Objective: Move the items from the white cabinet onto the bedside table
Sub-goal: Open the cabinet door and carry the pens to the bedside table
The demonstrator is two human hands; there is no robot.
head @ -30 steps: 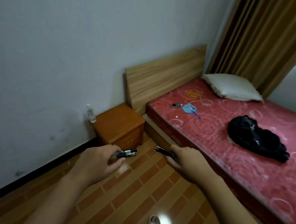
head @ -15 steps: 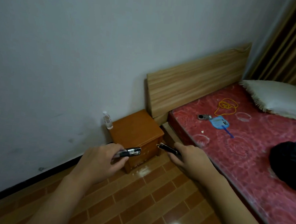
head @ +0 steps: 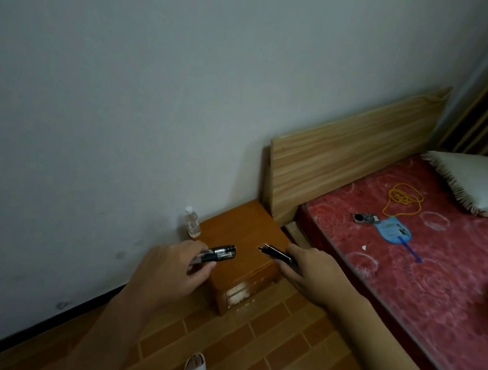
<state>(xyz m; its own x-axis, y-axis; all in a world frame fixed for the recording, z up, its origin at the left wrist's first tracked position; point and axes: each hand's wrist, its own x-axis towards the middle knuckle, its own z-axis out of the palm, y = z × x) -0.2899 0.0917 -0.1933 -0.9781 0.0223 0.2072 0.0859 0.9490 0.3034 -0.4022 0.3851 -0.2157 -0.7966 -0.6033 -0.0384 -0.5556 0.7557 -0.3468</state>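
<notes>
At six o'clock a white slipper (head: 196,366) shows on the glossy brick-patterned floor (head: 270,338). Above it both hands now hang over the bedside table (head: 245,242), which a second ago sat well ahead of them; the carry looks nearly over and only the setting-down remains. The left hand (head: 172,269), at about seven o'clock of the tabletop, grasps a stubby dark pen with a clear barrel (head: 218,253). The right hand (head: 314,270), at four o'clock of it, pinches a slimmer black pen (head: 276,252), tip pointing left. The table is a boxy, varnished orange-brown wood piece, its drawer front scuffed pale. At its ten o'clock stands a small clear plastic bottle (head: 192,221) against the matt wall. Farther, at two o'clock, a grained pale headboard (head: 353,151) backs a red patterned mattress (head: 403,266).
</notes>
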